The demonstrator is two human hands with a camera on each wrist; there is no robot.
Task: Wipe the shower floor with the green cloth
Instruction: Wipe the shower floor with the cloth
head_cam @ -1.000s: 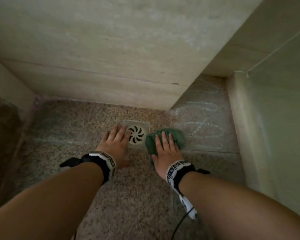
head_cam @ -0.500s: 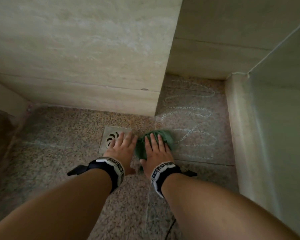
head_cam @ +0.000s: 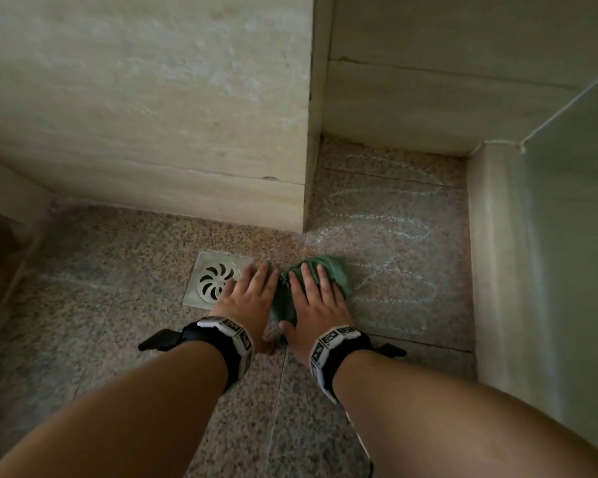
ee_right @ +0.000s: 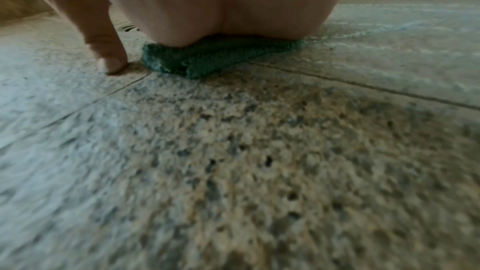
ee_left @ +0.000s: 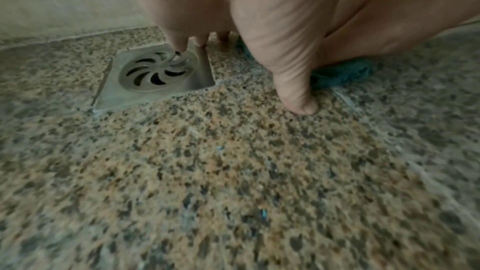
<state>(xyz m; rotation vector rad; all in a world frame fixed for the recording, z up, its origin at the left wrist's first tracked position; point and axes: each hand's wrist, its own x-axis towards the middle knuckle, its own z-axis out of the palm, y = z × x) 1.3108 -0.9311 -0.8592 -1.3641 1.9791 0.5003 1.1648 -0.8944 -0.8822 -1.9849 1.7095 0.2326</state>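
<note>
The green cloth (head_cam: 328, 270) lies bunched on the speckled granite shower floor (head_cam: 118, 322), just right of the drain. My right hand (head_cam: 316, 298) presses flat on the cloth with straight fingers, its thumb on the floor beside it. The right wrist view shows the palm (ee_right: 221, 7) bearing down on the cloth (ee_right: 207, 59). My left hand (head_cam: 249, 294) rests flat on the floor next to it, fingertips over the right edge of the drain (head_cam: 214, 279). In the left wrist view the left thumb (ee_left: 298, 89) touches the floor, with the cloth (ee_left: 342, 73) behind it.
Pale chalky squiggles (head_cam: 387, 236) mark the floor to the right of the cloth, running back into a narrow alcove. A beige tiled wall corner (head_cam: 304, 201) juts out above the hands. A raised tiled curb (head_cam: 497, 270) bounds the right side.
Both hands with the cloth have shifted right relative to the drain: the left hand now covers only its right edge. The view has turned, showing more of the marked alcove.
</note>
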